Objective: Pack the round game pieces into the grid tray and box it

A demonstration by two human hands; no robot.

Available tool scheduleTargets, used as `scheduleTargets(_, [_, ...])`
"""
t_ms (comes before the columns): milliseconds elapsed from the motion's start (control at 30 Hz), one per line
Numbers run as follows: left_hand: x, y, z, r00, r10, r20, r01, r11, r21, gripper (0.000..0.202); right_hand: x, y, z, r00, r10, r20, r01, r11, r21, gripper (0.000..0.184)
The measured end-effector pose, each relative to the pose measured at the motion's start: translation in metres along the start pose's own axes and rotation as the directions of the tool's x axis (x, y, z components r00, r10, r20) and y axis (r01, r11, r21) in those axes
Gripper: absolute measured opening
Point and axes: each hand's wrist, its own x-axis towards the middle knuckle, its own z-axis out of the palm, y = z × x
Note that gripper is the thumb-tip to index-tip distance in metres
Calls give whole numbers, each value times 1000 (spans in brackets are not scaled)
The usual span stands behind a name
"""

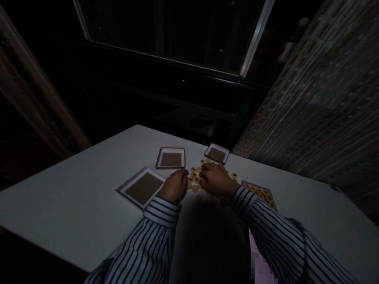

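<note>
Round pale xiangqi pieces (194,174), several marked with dark characters, lie loosely spread on the white table. At the left edge of this spread is my left hand (174,185), its fingers curled in; whatever they hold, if anything, is hidden. My right hand (217,179) lies over the pieces from the right, fingers bent slightly apart and pointing left, touching or just above them. A few more pieces (234,175) show past its far side. Beside my right wrist, a box tray of xiangqi pieces (260,193) in rows is partly covered by my sleeve.
Three shallow trays or lids stand on the white table (74,197): a large one (130,198) at left, one (171,168) behind my left hand, another (226,157) near the far edge. A bead-like curtain (319,86) hangs at right. The room is dim.
</note>
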Motion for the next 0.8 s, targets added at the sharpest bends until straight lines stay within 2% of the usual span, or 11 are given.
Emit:
scheduleTargets(167, [0, 0, 2, 1000, 0, 3, 0, 1000, -11, 34, 8, -5, 4, 998, 29, 50, -30, 999, 16, 29])
scheduleTargets(800, [-1, 4, 2, 1000, 11, 26, -11, 1000, -11, 34, 17, -5, 9, 994, 28, 109, -25, 999, -26, 32])
